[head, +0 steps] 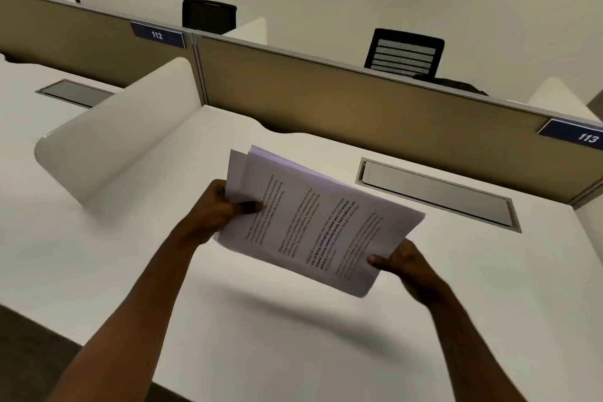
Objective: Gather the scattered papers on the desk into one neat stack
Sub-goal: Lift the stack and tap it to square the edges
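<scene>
Holding the papers (313, 222) above the white counter (261, 352), left hand (217, 209) grips the stack's left edge, right hand (403, 263) pinches its near right corner; sheets uneven at top. Behind: cable hatch (437, 194), tan partition (359, 101), black chair (404, 52).

papers (313, 222): one bundle of white printed sheets, black text with a bold line mid-page, held in the air above the white desk (163, 271), tilted with the far-left end higher. edges not squared, a few sheets fan out at the far-left corner. shadow falls on the desk below.
</scene>
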